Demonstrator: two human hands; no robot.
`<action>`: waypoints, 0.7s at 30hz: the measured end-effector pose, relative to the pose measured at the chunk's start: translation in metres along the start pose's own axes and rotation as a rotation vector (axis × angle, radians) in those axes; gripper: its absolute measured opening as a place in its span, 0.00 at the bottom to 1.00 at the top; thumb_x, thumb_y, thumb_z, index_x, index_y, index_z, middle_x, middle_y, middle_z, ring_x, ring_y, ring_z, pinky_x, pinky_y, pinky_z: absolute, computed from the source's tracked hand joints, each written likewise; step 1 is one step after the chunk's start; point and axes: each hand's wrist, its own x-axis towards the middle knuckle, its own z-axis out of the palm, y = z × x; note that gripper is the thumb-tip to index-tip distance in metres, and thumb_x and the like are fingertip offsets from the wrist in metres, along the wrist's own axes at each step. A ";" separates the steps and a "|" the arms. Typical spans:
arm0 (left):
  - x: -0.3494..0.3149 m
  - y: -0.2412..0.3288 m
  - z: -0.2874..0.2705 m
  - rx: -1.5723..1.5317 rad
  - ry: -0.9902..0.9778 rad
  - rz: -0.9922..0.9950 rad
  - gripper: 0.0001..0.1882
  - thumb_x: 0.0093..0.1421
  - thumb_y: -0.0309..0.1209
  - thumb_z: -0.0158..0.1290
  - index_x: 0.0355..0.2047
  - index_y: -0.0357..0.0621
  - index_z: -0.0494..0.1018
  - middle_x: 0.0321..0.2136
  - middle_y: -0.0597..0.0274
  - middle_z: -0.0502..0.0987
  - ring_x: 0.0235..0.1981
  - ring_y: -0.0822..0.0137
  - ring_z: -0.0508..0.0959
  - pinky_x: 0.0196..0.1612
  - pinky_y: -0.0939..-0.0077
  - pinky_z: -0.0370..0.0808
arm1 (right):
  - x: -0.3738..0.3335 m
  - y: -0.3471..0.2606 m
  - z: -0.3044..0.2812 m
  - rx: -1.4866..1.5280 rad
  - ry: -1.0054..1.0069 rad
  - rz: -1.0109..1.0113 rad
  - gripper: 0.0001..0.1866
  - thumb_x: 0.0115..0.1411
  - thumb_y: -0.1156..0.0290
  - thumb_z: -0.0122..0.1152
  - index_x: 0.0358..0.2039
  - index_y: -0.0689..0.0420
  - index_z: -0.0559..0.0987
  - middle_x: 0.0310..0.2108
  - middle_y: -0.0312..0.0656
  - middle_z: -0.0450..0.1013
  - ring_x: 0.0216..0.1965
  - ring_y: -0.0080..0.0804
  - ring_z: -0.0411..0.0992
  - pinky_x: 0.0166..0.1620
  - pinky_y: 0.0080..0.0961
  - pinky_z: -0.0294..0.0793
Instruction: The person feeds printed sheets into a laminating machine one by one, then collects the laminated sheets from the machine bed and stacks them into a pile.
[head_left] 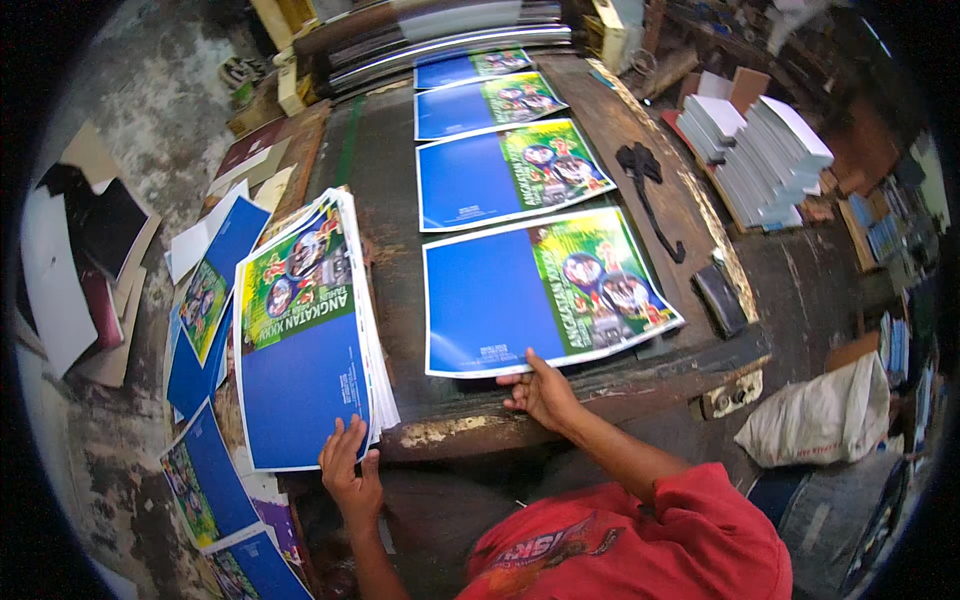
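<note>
A blue and green printed cover sheet (485,290) lies nearest to me on the worktable. My right hand (547,396) pinches its near edge, thumb on top and fingers curled beneath. To the left is a thick stack of matching printed sheets (300,395), turned a quarter way round, its right side slightly fanned. My left hand (348,470) rests at the stack's near right corner, fingers apart and touching the top sheet's edge. Ahead of the front sheet, more covers (463,185) lie in a row leading to a machine with metal rollers (450,50).
A black strap (650,190) and a dark flat case (722,298) lie along the table's right side. Beyond it stand piles of white paper (770,150) and a white sack (825,415). Loose printed sheets (205,490) and card offcuts (70,270) spread out at the left.
</note>
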 end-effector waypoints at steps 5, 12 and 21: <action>-0.002 0.005 0.005 0.004 -0.036 -0.035 0.25 0.66 0.48 0.46 0.50 0.39 0.75 0.52 0.51 0.75 0.60 0.51 0.68 0.63 0.57 0.58 | 0.014 -0.007 0.006 0.014 0.117 -0.089 0.20 0.68 0.52 0.46 0.47 0.56 0.68 0.38 0.46 0.75 0.27 0.27 0.71 0.41 0.36 0.76; -0.012 -0.011 0.010 0.061 -0.053 0.019 0.22 0.68 0.41 0.45 0.52 0.36 0.73 0.53 0.50 0.74 0.60 0.49 0.68 0.63 0.58 0.59 | -0.009 -0.009 0.008 0.065 0.139 -0.180 0.27 0.64 0.64 0.53 0.62 0.51 0.60 0.48 0.43 0.70 0.39 0.30 0.70 0.45 0.35 0.76; -0.016 -0.009 0.005 0.024 -0.074 0.034 0.22 0.69 0.40 0.44 0.53 0.36 0.72 0.55 0.52 0.73 0.60 0.49 0.67 0.63 0.58 0.57 | -0.196 -0.127 -0.162 -1.128 1.249 -0.721 0.16 0.60 0.58 0.59 0.34 0.60 0.79 0.32 0.49 0.77 0.34 0.44 0.75 0.41 0.38 0.74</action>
